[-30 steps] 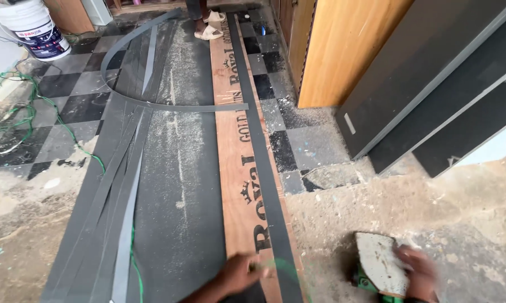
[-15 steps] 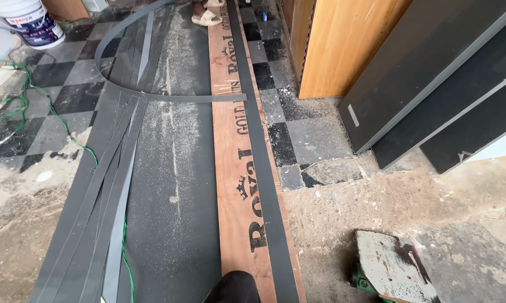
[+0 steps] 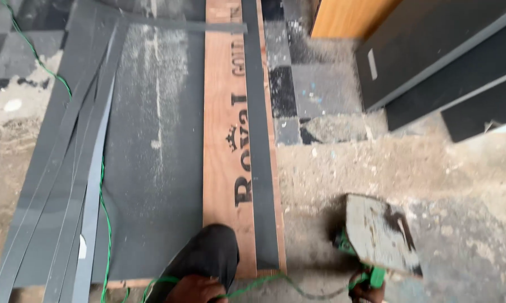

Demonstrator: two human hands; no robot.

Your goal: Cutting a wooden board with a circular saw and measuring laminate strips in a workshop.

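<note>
My right hand (image 3: 365, 290) shows only partly at the bottom edge, closed on the green handle of a power tool (image 3: 381, 233) with a worn grey-white flat plate, held just above the dusty floor. At the bottom centre is my left hand (image 3: 194, 289), below my dark-trousered knee (image 3: 208, 258), with a green cord (image 3: 247, 283) running past it; its grip is unclear. The knee is over the near end of a long brown plywood plank (image 3: 225, 140) with black lettering. A narrow dark grey strip (image 3: 261, 140) lies along the plank's right side.
A large dusty dark grey sheet (image 3: 152, 140) lies left of the plank, with several loose grey strips (image 3: 67, 185) and more green cord (image 3: 102, 207) on its left. Dark panels (image 3: 432, 50) and an orange-brown board (image 3: 348, 17) lean at the upper right. Rough concrete (image 3: 432, 168) meets checkered tiles (image 3: 298, 84).
The view has moved forward and tilted down. My left hand left the plank and drew back to the bottom edge, my knee came in over the plank's end, and the tool shifted slightly.
</note>
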